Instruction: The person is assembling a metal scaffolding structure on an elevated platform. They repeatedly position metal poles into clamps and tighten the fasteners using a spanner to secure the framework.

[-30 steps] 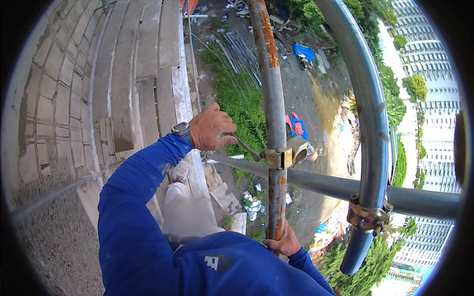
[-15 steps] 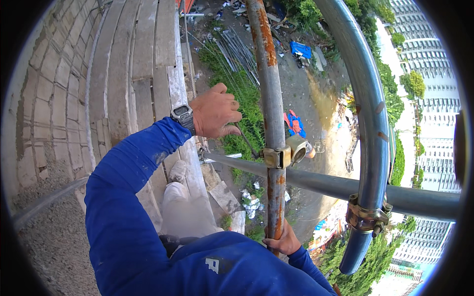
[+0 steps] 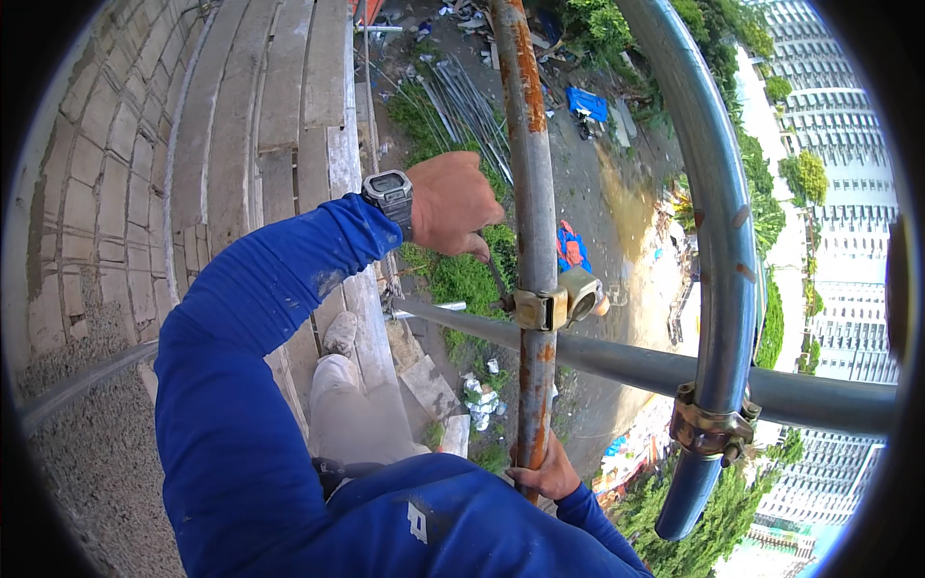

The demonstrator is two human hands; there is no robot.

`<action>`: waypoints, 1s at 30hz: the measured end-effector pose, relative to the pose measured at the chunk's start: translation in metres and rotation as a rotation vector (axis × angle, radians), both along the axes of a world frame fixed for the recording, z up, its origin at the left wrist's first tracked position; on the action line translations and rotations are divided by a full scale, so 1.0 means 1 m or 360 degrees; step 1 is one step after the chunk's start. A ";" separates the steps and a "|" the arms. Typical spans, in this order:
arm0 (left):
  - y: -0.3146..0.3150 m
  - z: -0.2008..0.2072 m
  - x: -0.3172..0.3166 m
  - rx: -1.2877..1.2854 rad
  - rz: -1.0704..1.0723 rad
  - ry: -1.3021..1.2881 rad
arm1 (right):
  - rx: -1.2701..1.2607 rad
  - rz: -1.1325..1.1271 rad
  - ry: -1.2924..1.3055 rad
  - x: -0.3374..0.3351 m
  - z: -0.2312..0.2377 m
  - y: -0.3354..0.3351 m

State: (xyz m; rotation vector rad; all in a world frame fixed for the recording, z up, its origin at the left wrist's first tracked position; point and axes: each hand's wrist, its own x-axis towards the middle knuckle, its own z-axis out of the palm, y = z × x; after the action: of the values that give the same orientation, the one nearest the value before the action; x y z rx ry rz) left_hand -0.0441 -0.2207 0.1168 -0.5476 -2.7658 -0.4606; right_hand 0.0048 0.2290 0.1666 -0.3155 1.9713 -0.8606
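Note:
My left hand (image 3: 453,204), wearing a grey digital watch (image 3: 390,193), is closed around the handle of a thin dark wrench (image 3: 498,275). The wrench's far end meets the left side of a brass-coloured scaffold coupler (image 3: 541,309), though the nut there is too small to make out. This coupler sits on a rusty upright scaffold pole (image 3: 533,183), where a grey horizontal pipe (image 3: 626,366) passes behind. Lower on that same pole, my right hand (image 3: 549,472) is wrapped around it; part of its fingers is hidden behind the metal.
A shiny grey pipe (image 3: 723,212) stands at right, with another coupler (image 3: 711,426) on the horizontal pipe. Wooden planks (image 3: 231,125) run along a block wall (image 3: 106,173) at left, with my foot on them. Far below lie ground, weeds and stacked pipes (image 3: 467,111).
My left hand has swung right, closer to the upright pole, and the wrench stands steeper. My right hand stays on the pole.

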 end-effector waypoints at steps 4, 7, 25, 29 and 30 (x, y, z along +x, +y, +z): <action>-0.001 -0.062 -0.026 0.0429 -0.0187 0.0314 | 0.0010 0.0082 0.0086 -0.001 0.000 0.003; 0.019 -0.122 -0.041 0.0500 -0.0246 0.0117 | 0.0008 0.0054 -0.0021 -0.003 -0.006 0.006; 0.223 -0.075 0.134 0.4220 -0.0244 -0.1558 | -0.0052 0.0088 -0.0049 -0.009 -0.003 0.006; 0.233 -0.079 0.123 0.3740 0.0198 -0.1285 | -0.0012 0.0109 -0.0024 -0.010 -0.002 0.007; 0.237 -0.073 0.121 0.4000 0.0039 -0.1351 | -0.0007 0.0080 -0.0056 -0.009 -0.001 0.005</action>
State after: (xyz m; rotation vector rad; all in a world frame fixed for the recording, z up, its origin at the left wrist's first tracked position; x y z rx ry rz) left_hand 0.0764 0.0162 0.0437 0.4752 -0.4354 -3.2533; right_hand -0.0039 0.2342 0.1656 -0.3489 1.9214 -0.8327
